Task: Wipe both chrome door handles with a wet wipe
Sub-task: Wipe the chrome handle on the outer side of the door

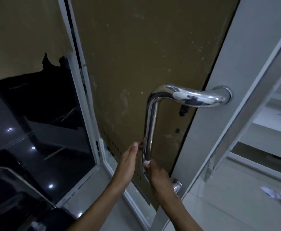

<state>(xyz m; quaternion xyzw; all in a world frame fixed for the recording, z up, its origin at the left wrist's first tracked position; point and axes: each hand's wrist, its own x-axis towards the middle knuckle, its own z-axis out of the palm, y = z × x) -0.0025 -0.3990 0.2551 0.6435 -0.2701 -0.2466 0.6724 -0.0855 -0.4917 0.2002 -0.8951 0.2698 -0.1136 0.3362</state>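
Forearms reach up from bottom edge. Right hand (pixel 156 172) grip wraps lower end of chrome door handle (pixel 150 124), white wet wipe (pixel 147 162) peeking above fingers. Left hand (pixel 129 157) flat, fingertips touching bar's left side. Brown-papered glass door (pixel 144 47) behind; crumpled paper (pixel 276 195) on floor at right.

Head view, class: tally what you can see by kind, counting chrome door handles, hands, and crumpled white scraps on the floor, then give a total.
Chrome door handles: 2, the large handle and the second handle at lower left
Hands: 2, left hand and right hand
Crumpled white scraps on the floor: 1, paper scrap
Total: 5
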